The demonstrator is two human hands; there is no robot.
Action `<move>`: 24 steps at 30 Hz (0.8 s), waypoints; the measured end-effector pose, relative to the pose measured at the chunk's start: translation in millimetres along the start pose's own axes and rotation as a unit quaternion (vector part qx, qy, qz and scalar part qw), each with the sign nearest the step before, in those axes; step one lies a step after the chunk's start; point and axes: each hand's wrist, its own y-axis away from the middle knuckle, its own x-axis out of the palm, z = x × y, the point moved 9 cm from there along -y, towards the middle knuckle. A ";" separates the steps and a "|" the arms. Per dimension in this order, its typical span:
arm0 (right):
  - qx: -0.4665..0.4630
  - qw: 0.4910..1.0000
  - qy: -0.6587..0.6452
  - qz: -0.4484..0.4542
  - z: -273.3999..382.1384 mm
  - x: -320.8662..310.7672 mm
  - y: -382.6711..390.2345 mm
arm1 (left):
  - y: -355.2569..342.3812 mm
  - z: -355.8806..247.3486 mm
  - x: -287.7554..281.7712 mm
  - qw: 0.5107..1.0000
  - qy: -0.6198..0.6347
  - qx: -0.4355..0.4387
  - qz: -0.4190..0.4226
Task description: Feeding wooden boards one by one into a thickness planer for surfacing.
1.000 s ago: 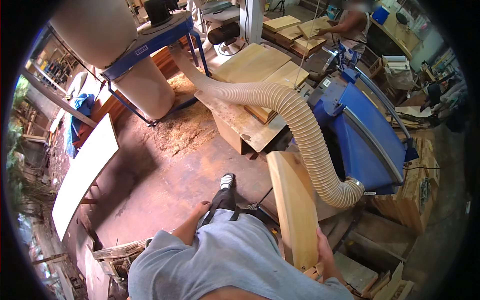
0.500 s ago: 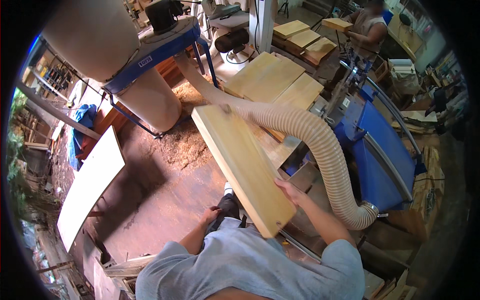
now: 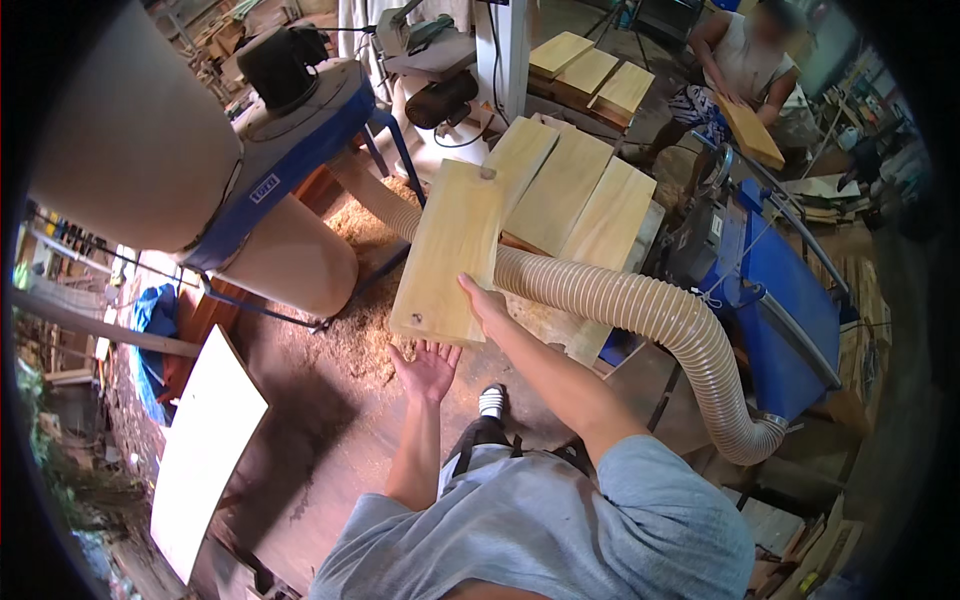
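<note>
A thick pale wooden board [image 3: 448, 250] is held out in front of me, its long side pointing away. My right hand [image 3: 482, 306] grips its right edge near the closer end, thumb side over the upper face. Just below that closer end, my left hand [image 3: 428, 370] is turned palm up with fingers spread, holding nothing. Its fingertips come close to the board's edge; whether they touch it I cannot tell. Beyond the board lie several similar planks [image 3: 570, 190] side by side.
A ribbed hose [image 3: 620, 290] arches from behind the board to a blue machine [image 3: 770, 300] at right. The dust collector [image 3: 290, 245] stands left above sawdust [image 3: 370, 330]. A white panel [image 3: 210, 440] leans nearby. At far right, a co-worker [image 3: 750, 65] handles another board [image 3: 750, 132].
The board has swung away from my body, its closer end lifting off to the far left. My left hand has risen from beside my leg and opened. The co-worker has moved nearer with their board.
</note>
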 end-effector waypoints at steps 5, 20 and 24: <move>-0.008 0.996 -0.001 -0.085 7.0 17.0 -55.5 | -63.8 -24.2 23.2 0.955 -0.275 0.100 -0.049; 0.092 0.985 0.100 0.104 -115.7 -153.0 77.0 | -333.0 -41.4 80.0 0.919 -0.389 -0.014 -0.057; 0.146 0.979 0.120 -0.074 -192.4 -287.9 147.0 | -349.8 -12.8 86.9 0.907 -0.420 -0.015 -0.015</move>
